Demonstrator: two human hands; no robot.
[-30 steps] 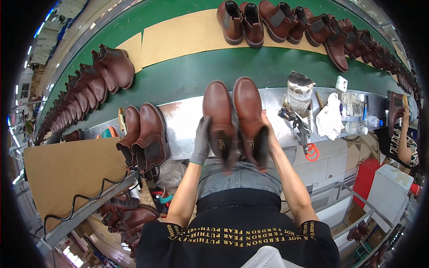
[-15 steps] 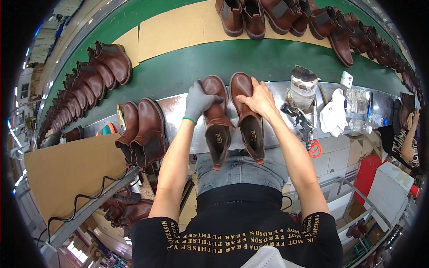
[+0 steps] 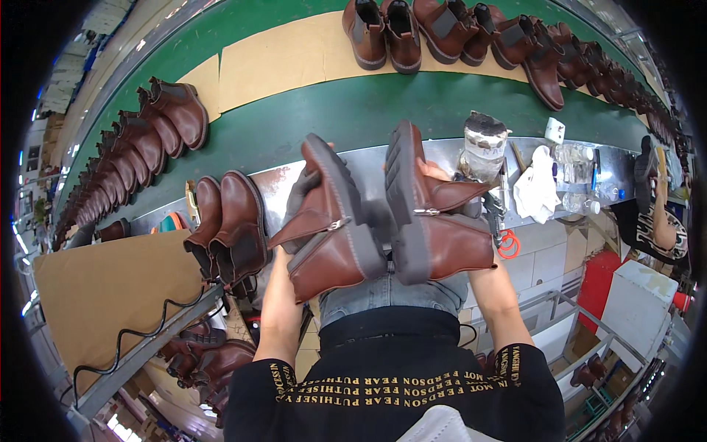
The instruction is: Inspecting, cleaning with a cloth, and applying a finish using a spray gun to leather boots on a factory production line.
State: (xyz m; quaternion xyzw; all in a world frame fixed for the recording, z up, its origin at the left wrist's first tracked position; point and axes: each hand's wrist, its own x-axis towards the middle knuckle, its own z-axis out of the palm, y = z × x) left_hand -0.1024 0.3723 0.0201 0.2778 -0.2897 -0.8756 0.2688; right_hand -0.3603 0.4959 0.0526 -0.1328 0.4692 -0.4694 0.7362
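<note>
1 left-hand boot point(image 3: 331, 265) and 1 right-hand boot point(image 3: 453, 250), both brown leather, hang at the centre of my feed, soles facing each other, toes toward 12 o'clock, side zippers point(image 3: 427, 212) undone. I have the left hand point(image 3: 300, 191), in a grey glove, wrapped on the left-hand boot from its 9 o'clock side; the right hand point(image 3: 434, 170), bare, grips the right-hand boot from behind, and I cannot tell how its hidden fingers bend. Beyond, on the metal bench edge point(image 3: 372, 172), I see another brown pair point(image 3: 239, 214) at 9 o'clock, a grimy pale container point(image 3: 482, 158) at 2 o'clock, and a white cloth point(image 3: 536, 188) toward 3 o'clock. Farther out, over the green tabletop point(image 3: 294, 121), 1 row of boots point(image 3: 155, 140) runs off at 10 o'clock and another row point(image 3: 445, 29) at 1 o'clock, partly on a cardboard strip point(image 3: 276, 55).
</note>
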